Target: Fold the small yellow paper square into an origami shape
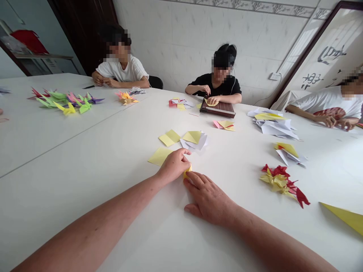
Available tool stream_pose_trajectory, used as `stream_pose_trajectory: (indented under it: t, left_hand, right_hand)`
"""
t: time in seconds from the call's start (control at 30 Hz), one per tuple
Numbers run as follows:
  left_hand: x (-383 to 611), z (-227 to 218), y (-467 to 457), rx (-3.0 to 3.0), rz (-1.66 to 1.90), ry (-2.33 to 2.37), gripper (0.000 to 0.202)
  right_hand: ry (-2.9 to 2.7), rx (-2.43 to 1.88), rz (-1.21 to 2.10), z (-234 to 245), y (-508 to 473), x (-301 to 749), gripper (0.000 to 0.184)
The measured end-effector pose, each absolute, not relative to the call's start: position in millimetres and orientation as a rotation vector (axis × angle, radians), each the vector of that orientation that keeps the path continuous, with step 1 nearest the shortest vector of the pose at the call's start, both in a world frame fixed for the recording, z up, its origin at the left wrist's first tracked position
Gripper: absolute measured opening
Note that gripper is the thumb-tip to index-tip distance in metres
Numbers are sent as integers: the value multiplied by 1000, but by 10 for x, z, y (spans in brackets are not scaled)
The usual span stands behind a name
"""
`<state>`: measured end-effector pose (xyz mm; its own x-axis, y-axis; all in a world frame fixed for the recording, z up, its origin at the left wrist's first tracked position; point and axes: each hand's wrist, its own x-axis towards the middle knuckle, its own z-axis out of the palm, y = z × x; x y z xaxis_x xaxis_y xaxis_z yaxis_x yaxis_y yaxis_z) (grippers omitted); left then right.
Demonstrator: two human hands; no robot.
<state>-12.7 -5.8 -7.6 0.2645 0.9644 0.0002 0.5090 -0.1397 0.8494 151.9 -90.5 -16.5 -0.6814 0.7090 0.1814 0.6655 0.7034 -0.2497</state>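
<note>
Nearest the camera, both hands meet on the white table [85, 170] over a small folded yellow paper [187, 172]. The left hand [172, 166] is curled down with its fingertips pinched onto the piece. The right hand [208, 198] lies flat and spread, its fingertips touching the paper's near edge. The paper sits between the two hands, pressed to the tabletop. In our judgement, the crease is best made with the flat hand pinning the piece and the pinching fingers running firmly along the fold, edges kept aligned. Only a narrow sliver shows. It appears to run away from the person, corner pointing toward the far side of the table, but we cannot confirm its long axis. Just beyond the left hand lies a flat yellow sheet [160, 155], then a mixed stack of white and yellow sheets [195, 139]. To the right, well apart, sits a heap of red and yellow folded pieces [282, 183]. Farther off lie a pile of white sheets [276, 126] and a brown board [217, 108] before a person in black [218, 85]. Coloured folded figures [68, 102] lie far left.
</note>
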Motion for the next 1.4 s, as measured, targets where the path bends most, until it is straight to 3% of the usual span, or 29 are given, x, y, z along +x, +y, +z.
stream_pose_trajectory:
  t: [0.8, 1.27, 1.4]
  left_hand:
    - [-118, -116, -45, 1797, 742, 1316, 40]
    - [-204, -90, -12, 1947, 567, 1259, 65]
    - [-244, -59, -11, 2062, 442, 1170, 63]
  right_hand:
    - [-2659, -1066, 175, -187, -917, 1528, 54]
    - [-2629, -1110, 252, -164, -922, 1535, 52]
    - [-2627, -1119, 229, -177, -926, 1545, 56]
